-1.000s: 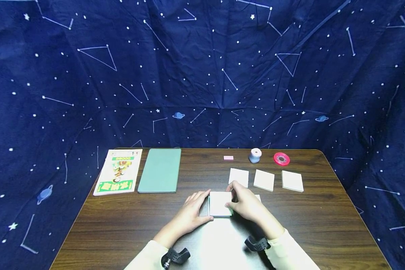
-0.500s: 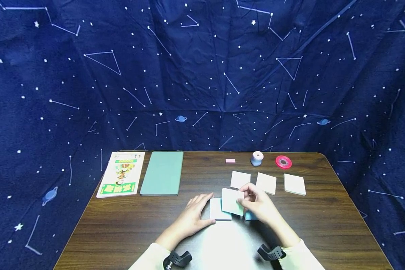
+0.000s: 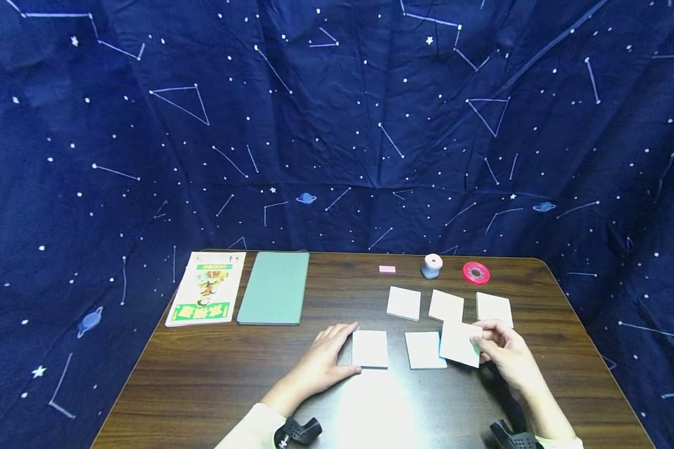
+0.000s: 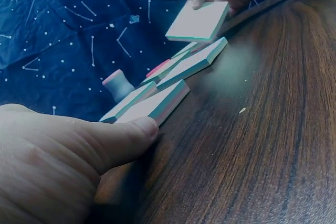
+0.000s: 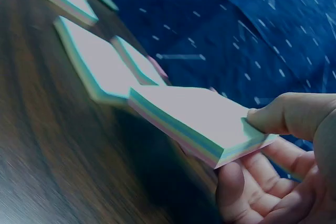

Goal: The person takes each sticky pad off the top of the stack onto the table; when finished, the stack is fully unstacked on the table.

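Note:
My right hand (image 3: pixel 504 350) pinches a square sticky note pad (image 3: pixel 460 343), thumb on top and fingers underneath. In the right wrist view this pad (image 5: pixel 194 116) is tilted and shows colour-banded edges. It is raised above the table, partly overlapping a lying sticky note pad (image 3: pixel 425 350) in the head view. My left hand (image 3: pixel 320 368) rests beside another pad (image 3: pixel 369 349), its fingers fairly straight. The index fingertip lies by that pad's far left corner and the thumb (image 4: pixel 128 136) touches its near side.
Behind lie three more pads: left (image 3: pixel 404 303), middle (image 3: pixel 446 305) and right (image 3: pixel 494 309). Farther back are a small pink block (image 3: pixel 387 269), a spool (image 3: pixel 431 266) and a red ring (image 3: pixel 475 272). A green notebook (image 3: pixel 274 288) and a printed booklet (image 3: pixel 206 289) lie left on the wooden table (image 3: pixel 213 386).
My right hand has lifted a sticky note pad off the one by my left hand and carried it right, past the pad lying in the middle. My left hand has stayed in place.

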### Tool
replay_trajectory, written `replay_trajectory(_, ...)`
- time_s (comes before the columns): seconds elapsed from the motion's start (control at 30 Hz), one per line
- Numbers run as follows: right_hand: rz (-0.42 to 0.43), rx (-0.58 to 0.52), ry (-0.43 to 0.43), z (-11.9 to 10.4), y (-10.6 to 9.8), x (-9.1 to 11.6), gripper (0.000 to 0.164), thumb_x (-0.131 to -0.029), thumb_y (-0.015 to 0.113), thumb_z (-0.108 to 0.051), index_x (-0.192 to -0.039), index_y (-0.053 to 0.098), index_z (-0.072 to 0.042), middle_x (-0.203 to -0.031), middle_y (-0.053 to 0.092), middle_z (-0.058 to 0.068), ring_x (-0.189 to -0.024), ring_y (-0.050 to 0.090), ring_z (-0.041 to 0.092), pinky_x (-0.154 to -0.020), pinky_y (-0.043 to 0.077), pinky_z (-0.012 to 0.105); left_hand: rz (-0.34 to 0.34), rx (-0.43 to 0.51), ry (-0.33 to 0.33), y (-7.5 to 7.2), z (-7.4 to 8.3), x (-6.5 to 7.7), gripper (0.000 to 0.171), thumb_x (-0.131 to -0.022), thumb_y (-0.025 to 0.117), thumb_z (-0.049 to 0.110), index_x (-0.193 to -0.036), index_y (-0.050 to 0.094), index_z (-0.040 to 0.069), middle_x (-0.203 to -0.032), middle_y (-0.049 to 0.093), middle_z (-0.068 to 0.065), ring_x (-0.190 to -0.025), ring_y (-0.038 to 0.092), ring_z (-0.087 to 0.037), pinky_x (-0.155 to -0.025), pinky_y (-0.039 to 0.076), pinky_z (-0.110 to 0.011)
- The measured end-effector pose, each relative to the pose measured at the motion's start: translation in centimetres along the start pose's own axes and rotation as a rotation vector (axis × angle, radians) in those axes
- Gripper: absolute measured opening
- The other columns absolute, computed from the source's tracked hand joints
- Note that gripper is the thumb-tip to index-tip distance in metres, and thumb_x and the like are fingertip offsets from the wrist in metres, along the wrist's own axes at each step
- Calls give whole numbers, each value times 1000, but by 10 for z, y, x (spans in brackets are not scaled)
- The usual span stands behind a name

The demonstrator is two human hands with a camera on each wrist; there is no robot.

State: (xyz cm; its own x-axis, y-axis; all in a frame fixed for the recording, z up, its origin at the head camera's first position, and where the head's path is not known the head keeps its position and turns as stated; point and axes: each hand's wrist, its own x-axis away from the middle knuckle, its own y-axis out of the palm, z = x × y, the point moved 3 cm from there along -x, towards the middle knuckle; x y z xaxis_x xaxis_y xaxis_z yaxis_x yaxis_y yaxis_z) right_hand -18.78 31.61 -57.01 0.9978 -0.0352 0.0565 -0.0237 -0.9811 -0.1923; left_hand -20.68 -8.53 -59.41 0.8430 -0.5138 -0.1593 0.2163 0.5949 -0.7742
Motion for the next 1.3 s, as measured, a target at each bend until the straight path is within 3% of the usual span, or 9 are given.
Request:
replay_trajectory(0.17, 6, -147, 103, 15, -26, 1, 20, -106, 69, -6, -124, 62, -2, -90, 72, -7, -70, 62, 5, -58, 56, 21, 12, -9, 8, -1, 0, -1, 90, -90, 90, 34, -164, 46, 9, -156, 61, -7, -148, 55, -33, -126, 40, -60)
replay_trajectory(0.33, -5, -151, 129, 22, -40, 1, 15, -106, 69, -6, -120, 65, -8, -85, 67, -11, -62, 52, 2, -53, 49, 19, 7, -6, 8, 0, 0, -1, 91, -91, 89, 36, -165, 44, 10, -156, 60, -6, -149, 54, -32, -126, 40, -60)
replay_trajectory(0.47, 39, -53, 171, 25, -48, 3, 16, -105, 71, -8, -120, 67, -7, -84, 67, -13, -60, 50, 3, -51, 45, 21, 2, -6, 3, 1, 0, 0, 91, -91, 89, 36, -165, 44, 10, -156, 60, -6, -149, 54, -32, -127, 40, -60)
replay_trajectory(0.57, 69, 69, 209, 28, -51, 4, 27, -104, 73, -13, -126, 65, 0, -84, 67, -13, -61, 51, 4, -51, 45, 22, -4, -3, -7, 3, 0, 1, 90, -91, 89, 36, -165, 44, 10, -156, 60, -7, -149, 53, -33, -127, 39, -62)
replay_trajectory(0.73, 83, 238, 189, 30, -49, 1, 40, -103, 74, -13, -131, 60, 11, -87, 62, -8, -63, 50, 5, -52, 45, 23, -8, -5, -17, 4, 0, -1, 89, -91, 89, 36, -164, 45, 10, -157, 59, -8, -149, 54, -35, -126, 38, -65)
replay_trajectory(0.93, 141, 331, 146, 28, -42, 2, 36, -99, 76, -7, -126, 64, 13, -91, 64, -2, -75, 55, 3, -64, 50, 20, -15, -20, -22, 5, -2, -1, 89, -92, 89, 37, -165, 45, 11, -157, 59, -6, -149, 54, -33, -126, 39, -62)
replay_trajectory(1.3, 140, 459, 91, 23, -39, 4, 30, -93, 81, -6, -118, 71, 8, -92, 62, 2, -76, 54, 5, -65, 48, 22, -6, -26, -13, 4, -2, -2, 89, -91, 89, 37, -164, 46, 11, -156, 60, -6, -149, 54, -32, -127, 40, -60)
